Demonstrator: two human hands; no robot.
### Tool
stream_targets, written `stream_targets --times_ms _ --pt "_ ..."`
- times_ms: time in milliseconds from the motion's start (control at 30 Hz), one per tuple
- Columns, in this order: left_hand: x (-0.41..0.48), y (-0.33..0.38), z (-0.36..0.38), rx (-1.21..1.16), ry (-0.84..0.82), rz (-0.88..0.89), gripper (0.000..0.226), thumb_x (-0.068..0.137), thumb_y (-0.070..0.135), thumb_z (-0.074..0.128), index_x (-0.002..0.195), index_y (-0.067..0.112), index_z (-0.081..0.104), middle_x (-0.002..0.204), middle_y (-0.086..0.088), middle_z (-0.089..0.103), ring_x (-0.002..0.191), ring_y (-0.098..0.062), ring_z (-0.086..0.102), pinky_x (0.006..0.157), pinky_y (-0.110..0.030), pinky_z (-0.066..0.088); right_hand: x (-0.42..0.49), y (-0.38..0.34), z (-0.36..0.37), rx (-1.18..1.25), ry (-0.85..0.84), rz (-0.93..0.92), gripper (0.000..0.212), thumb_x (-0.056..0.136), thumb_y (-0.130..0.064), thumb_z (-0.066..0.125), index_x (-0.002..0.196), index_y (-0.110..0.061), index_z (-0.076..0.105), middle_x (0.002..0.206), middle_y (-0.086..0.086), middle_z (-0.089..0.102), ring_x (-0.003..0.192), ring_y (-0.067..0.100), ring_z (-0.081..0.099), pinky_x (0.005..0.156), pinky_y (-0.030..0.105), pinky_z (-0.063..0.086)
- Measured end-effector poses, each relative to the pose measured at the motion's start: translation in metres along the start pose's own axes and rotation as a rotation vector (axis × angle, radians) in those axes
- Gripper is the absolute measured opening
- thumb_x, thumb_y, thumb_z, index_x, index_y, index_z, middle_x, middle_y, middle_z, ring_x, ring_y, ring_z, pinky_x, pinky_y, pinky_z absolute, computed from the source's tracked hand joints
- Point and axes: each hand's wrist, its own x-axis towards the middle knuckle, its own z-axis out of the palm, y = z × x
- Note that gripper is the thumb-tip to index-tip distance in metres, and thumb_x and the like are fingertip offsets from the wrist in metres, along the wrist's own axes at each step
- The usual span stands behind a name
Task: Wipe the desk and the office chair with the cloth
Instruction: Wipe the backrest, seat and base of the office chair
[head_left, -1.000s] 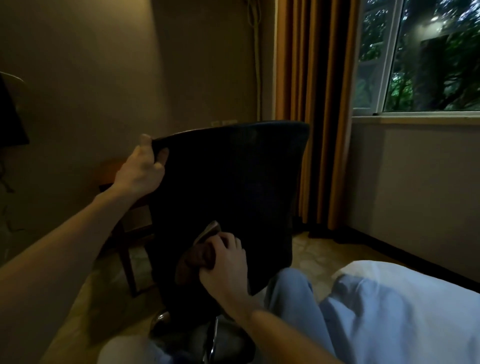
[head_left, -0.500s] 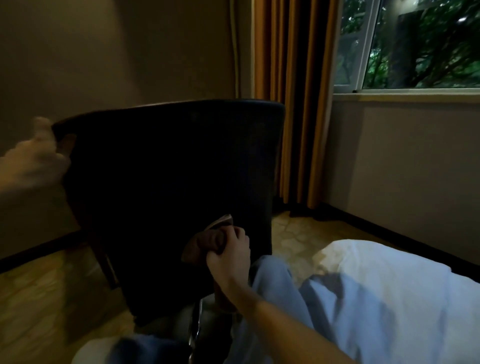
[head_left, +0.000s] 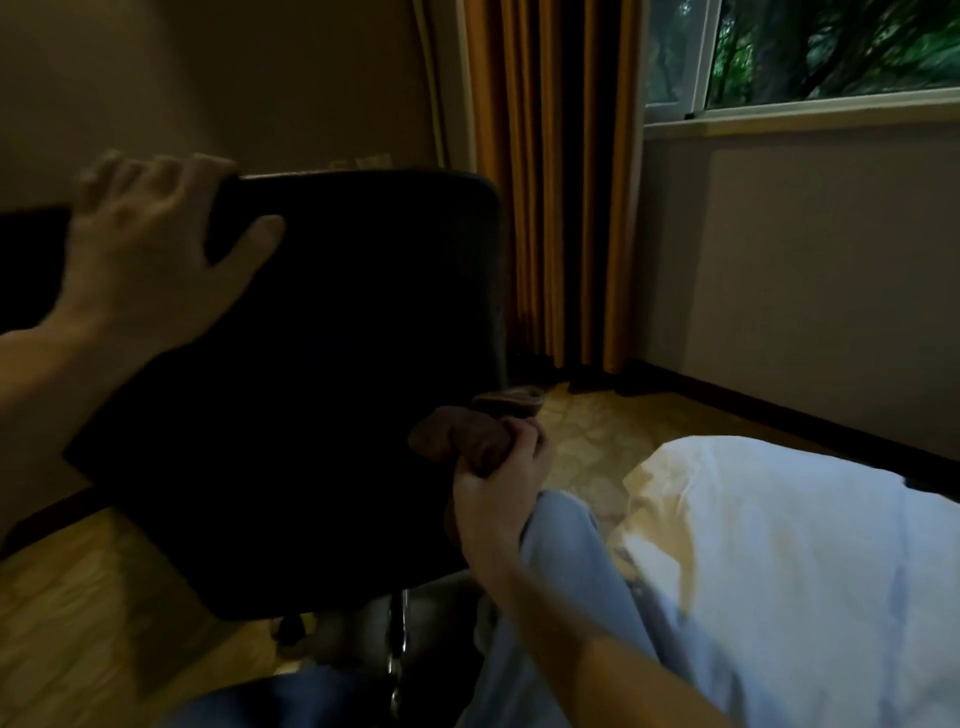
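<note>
Your right hand (head_left: 498, 493) has its grip clamped on the brown cloth (head_left: 457, 441), at the lower right edge of the office chair (head_left: 322, 374). Your left hand (head_left: 150, 249) has its grip wrapped over the backrest top. The orange curtain (head_left: 550, 182) hangs beyond.

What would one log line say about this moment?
left hand: grips top edge of black padded office chair back | right hand: holds bunched brown cloth at its lower right edge

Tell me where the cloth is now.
Head view, lower centre: the cloth is bunched in the right hand at the lower right edge of the office chair back, above the knee.
</note>
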Motion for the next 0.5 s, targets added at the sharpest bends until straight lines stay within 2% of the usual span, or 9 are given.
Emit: stream_targets --times_ms 67,100,167,233,333,400,433,500 --pt "0.021 0.035 0.008 0.052 -0.027 0.039 0.06 0.1 0.066 0.034 0.128 0.016 0.053 0.117 -0.02 0.063 0.108 -0.043 0.055 0.1 -0.05 0.036 0.018 -0.014 -0.007 0.063 0.093 -0.113 0.057 0.069 0.006 0.074 0.12 -0.009 0.053 0.137 0.008 0.041 0.127 0.022 0.044 0.103 0.007 0.031" --pt "0.028 0.046 0.015 0.062 -0.001 0.037 0.057 0.102 0.062 0.035 0.127 0.015 0.055 0.116 -0.019 0.064 0.107 -0.042 0.056 0.099 -0.049 0.036 0.028 -0.024 -0.009 0.098 0.131 -0.178 0.057 0.068 0.007 0.075 0.119 -0.004 0.054 0.137 0.011 0.04 0.128 0.023 0.044 0.102 0.006 0.032" --pt "0.03 0.059 0.029 0.066 0.077 0.022 0.05 0.107 0.053 0.037 0.121 0.011 0.06 0.11 -0.02 0.065 0.103 -0.042 0.057 0.096 -0.049 0.037 0.05 -0.05 -0.011 0.167 0.204 -0.3 0.053 0.069 -0.001 0.074 0.118 -0.002 0.054 0.138 0.013 0.04 0.129 0.023 0.044 0.105 0.015 0.037" --pt "0.026 0.058 0.034 0.041 0.13 -0.005 0.046 0.109 0.045 0.034 0.116 0.008 0.061 0.105 -0.02 0.064 0.099 -0.042 0.055 0.094 -0.052 0.039 0.077 -0.077 -0.004 0.194 0.239 -0.437 0.053 0.07 -0.013 0.067 0.121 -0.008 0.054 0.138 0.009 0.043 0.131 0.021 0.044 0.109 0.027 0.039" --pt "0.029 0.059 0.037 -0.043 0.158 -0.023 0.042 0.109 0.043 0.031 0.107 0.011 0.057 0.099 -0.018 0.061 0.094 -0.041 0.052 0.093 -0.056 0.042 0.121 -0.097 0.016 0.097 0.099 -0.578 0.075 0.073 -0.035 0.069 0.143 -0.027 0.044 0.148 -0.002 0.041 0.141 0.021 0.037 0.112 0.05 0.039" --pt "0.038 0.058 0.038 -0.098 0.169 -0.042 0.037 0.109 0.046 0.031 0.098 0.017 0.051 0.09 -0.013 0.056 0.088 -0.039 0.052 0.09 -0.057 0.045 0.133 -0.078 0.029 0.091 -0.034 -0.532 0.083 0.078 -0.049 0.068 0.152 -0.035 0.035 0.155 -0.008 0.036 0.145 0.015 0.034 0.112 0.046 0.04" --pt "0.042 0.056 0.041 -0.111 0.175 -0.061 0.035 0.108 0.048 0.031 0.094 0.021 0.047 0.085 -0.008 0.051 0.086 -0.038 0.052 0.088 -0.057 0.046 0.13 -0.057 0.034 0.099 -0.059 -0.495 0.082 0.079 -0.047 0.068 0.154 -0.034 0.035 0.154 -0.008 0.038 0.144 0.014 0.036 0.112 0.04 0.041" --pt "0.049 0.044 0.052 -0.053 0.207 -0.065 0.032 0.107 0.052 0.03 0.09 0.027 0.038 0.082 0.004 0.04 0.079 -0.035 0.05 0.083 -0.058 0.046 0.111 -0.008 0.041 0.087 -0.07 -0.367 0.078 0.08 -0.029 0.069 0.152 -0.033 0.039 0.149 -0.009 0.046 0.138 0.01 0.044 0.108 0.026 0.043"
